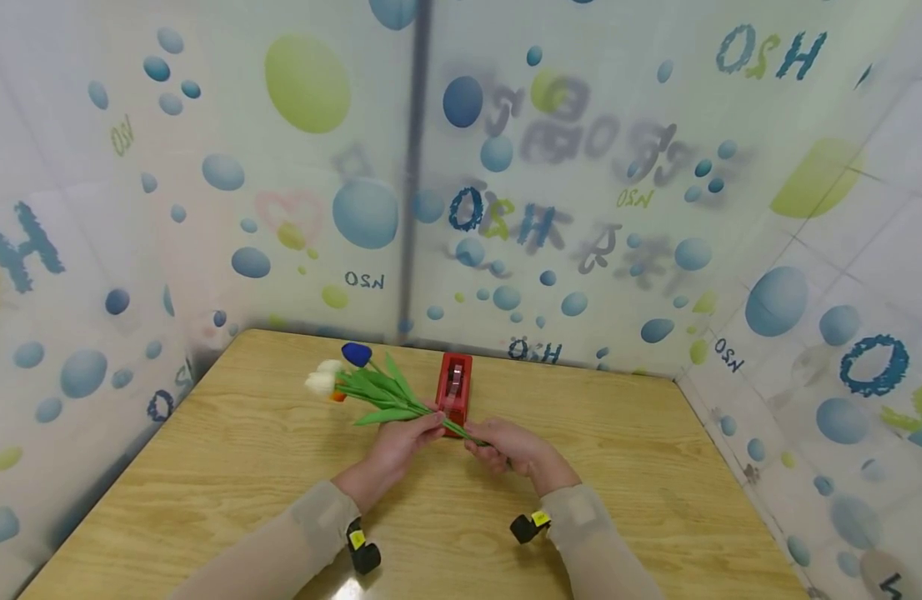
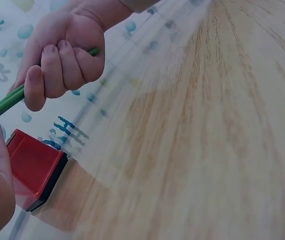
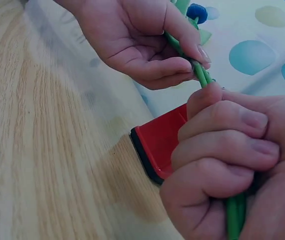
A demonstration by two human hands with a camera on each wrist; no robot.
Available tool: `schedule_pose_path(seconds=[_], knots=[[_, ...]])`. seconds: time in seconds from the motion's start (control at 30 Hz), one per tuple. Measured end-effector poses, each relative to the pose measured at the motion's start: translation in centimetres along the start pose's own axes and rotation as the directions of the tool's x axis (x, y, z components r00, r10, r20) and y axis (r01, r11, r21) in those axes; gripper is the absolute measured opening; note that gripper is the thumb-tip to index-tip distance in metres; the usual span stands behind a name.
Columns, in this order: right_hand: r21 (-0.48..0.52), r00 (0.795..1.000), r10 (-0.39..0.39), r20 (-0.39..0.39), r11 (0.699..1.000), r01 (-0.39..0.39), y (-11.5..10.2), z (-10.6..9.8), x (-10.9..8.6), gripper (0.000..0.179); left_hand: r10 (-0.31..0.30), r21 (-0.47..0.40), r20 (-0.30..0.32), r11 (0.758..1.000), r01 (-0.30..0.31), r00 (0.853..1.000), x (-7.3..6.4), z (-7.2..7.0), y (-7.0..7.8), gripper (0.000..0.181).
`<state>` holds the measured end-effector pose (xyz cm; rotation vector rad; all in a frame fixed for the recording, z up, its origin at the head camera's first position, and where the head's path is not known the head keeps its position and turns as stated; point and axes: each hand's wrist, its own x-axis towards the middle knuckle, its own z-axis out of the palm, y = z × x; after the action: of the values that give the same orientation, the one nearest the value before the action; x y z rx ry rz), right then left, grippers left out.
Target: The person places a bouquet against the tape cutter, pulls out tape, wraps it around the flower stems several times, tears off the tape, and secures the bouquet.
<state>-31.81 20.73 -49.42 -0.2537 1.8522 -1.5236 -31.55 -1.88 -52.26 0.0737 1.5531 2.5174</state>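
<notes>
Wooden table below all. Tulip bunch held above it, long axis slanting from blooms far left to stem ends near right. Left hand, nearer the blooms, pinches mid-stem; right hand curls tight round the lower stems. Red tape dispenser just beyond, its near end partly screened by stems. Blue tulip head farthest out.

Stems partly hidden in the hands, orange bloom mostly covered, sleeves cut off below, grey lettering blurred
</notes>
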Motion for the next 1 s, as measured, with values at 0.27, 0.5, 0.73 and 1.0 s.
schedule_pose_path(seconds=[0.27,0.5,0.73,1.0], knots=[[-0.181,0.987,-0.12,-0.105,0.979,0.1,0.2,0.2,0.6,0.047,0.005,-0.024,-0.025,1.0,-0.006,1.0,0.1,0.1,0.0,0.013],[-0.468,0.926,-0.319,-0.2,0.862,0.196,-0.2,1.0,0.6,0.044,0.007,-0.078,-0.055,0.997,-0.011,0.998,0.1,0.3,0.2,0.016],[-0.709,0.835,-0.492,-0.248,0.679,0.189,-0.5,1.3,0.6,0.035,-0.002,-0.107,-0.091,0.994,-0.007,0.996,0.1,0.3,0.2,0.021],[-0.881,0.782,-0.596,-0.183,0.452,0.139,-0.7,1.6,0.6,0.034,-0.001,-0.15,-0.111,0.989,-0.016,0.994,0.0,0.2,0.0,0.01]])
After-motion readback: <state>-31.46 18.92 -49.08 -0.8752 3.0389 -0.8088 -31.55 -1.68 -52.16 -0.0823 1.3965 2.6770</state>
